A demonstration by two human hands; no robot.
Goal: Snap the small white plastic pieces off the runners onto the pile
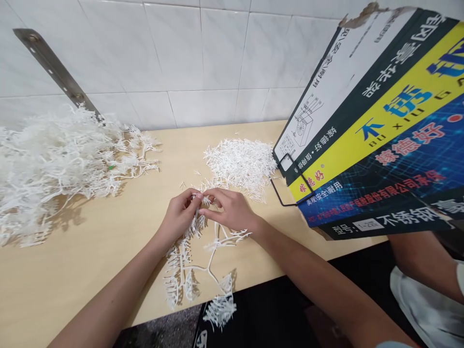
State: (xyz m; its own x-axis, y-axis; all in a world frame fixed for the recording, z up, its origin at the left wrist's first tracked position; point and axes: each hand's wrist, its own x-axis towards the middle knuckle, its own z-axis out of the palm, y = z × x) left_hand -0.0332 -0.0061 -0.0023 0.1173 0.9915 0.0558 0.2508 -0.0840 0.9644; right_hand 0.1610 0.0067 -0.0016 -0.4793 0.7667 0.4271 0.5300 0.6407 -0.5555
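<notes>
A branching white plastic sprue (210, 265), with clusters of small thin prongs along its arms, hangs from my hands toward the table's front edge. My left hand (180, 215) is closed, pinching one cluster between thumb and fingers. Close against it, my right hand (232, 209) has its fingers curled in on the same cluster; what exactly its fingertips grip is partly hidden. One branch end of the sprue reaches past the table edge. Just beyond my hands lies a heap of loose small white plastic pieces (241, 164).
A large tangled pile of white sprues (68, 154) covers the table's left side. At right, a printed cardboard box (380, 125) leans over the table beside a black wire frame (284, 193). A metal bracket (54, 67) is on the tiled wall. Another person's arm (427, 266) shows below the box.
</notes>
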